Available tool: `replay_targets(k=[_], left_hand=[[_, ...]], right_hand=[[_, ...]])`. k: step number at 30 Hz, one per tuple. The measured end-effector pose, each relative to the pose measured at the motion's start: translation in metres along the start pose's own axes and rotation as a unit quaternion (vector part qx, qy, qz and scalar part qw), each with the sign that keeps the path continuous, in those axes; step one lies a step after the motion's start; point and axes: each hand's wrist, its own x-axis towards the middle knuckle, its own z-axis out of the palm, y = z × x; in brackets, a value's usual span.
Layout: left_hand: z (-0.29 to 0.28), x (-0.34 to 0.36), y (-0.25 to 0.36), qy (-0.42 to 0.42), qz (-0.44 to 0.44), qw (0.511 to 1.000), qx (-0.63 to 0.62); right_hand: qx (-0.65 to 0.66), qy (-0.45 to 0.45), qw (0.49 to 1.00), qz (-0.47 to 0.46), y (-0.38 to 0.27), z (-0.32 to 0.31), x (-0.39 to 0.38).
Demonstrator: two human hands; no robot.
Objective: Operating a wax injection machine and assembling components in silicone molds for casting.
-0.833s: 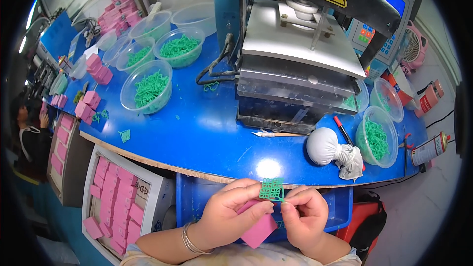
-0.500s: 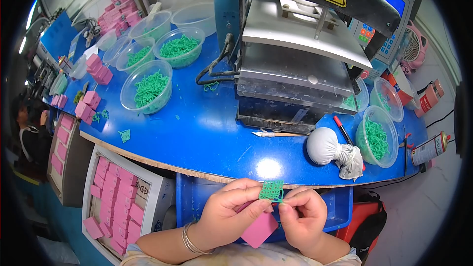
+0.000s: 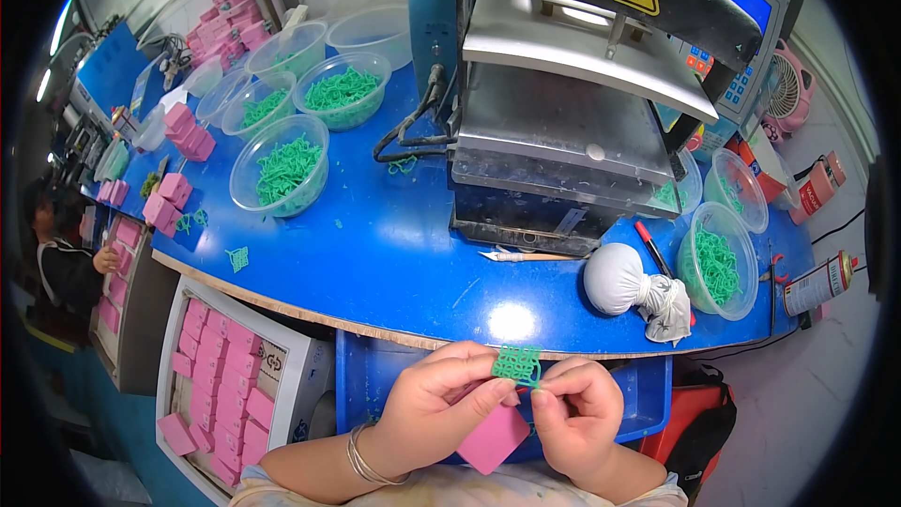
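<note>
Just off the table's front edge, my left hand (image 3: 436, 413) pinches a small green openwork lattice piece (image 3: 515, 363) between thumb and fingers. My right hand (image 3: 580, 413) closes thumb and finger on a thin green strand at the piece's right edge. A pink block (image 3: 494, 439) sits below the lattice, partly covered by my left hand; how it is held is hidden. Both hands are closed.
A blue drawer (image 3: 648, 404) lies beneath my hands. A heated press (image 3: 563, 131) stands at the back, with bowls of green pieces (image 3: 289, 172) around it. A white ball-shaped cloth bundle (image 3: 615, 279) lies right. Left, a tray (image 3: 169, 347) holds pink blocks; a co-worker's hand (image 3: 105, 260) is beyond.
The press's upper plate has come down a little and shifted right. The co-worker's hand now reaches toward the far pink blocks. My hands have barely moved.
</note>
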Motion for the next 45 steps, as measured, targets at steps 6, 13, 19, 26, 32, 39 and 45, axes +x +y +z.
replay_targets(k=[6, 13, 19, 26, 32, 39, 45], left_hand=[[0.0069, -0.0023, 0.0017, 0.038, -0.080, 0.989, -0.120], [0.0005, -0.0012, -0.0045, 0.009, 0.037, 0.998, 0.047], [-0.0002, -0.0020, -0.0037, 0.007, 0.021, 0.998, 0.053], [0.0019, -0.0023, -0.0041, 0.017, 0.011, 0.999, 0.033], [0.0035, -0.0031, -0.0036, 0.025, -0.016, 1.000, 0.006], [0.0073, -0.0024, -0.0011, 0.044, -0.052, 0.997, -0.031], [0.0067, -0.0024, -0.0016, 0.023, -0.024, 0.998, -0.061]], right_hand=[[-0.092, 0.040, 0.992, -0.081, -0.0018, -0.0003, 0.0038], [-0.096, 0.032, 0.990, -0.095, -0.0021, 0.0018, 0.0015], [-0.098, 0.030, 0.991, -0.088, -0.0025, 0.0024, 0.0012], [-0.096, 0.021, 0.992, -0.085, -0.0032, 0.0018, 0.0009], [-0.091, 0.017, 0.992, -0.081, -0.0042, 0.0013, 0.0012], [-0.093, 0.017, 0.992, -0.085, -0.0036, 0.0007, 0.0014], [-0.094, 0.010, 0.991, -0.091, -0.0037, 0.0000, 0.0013]])
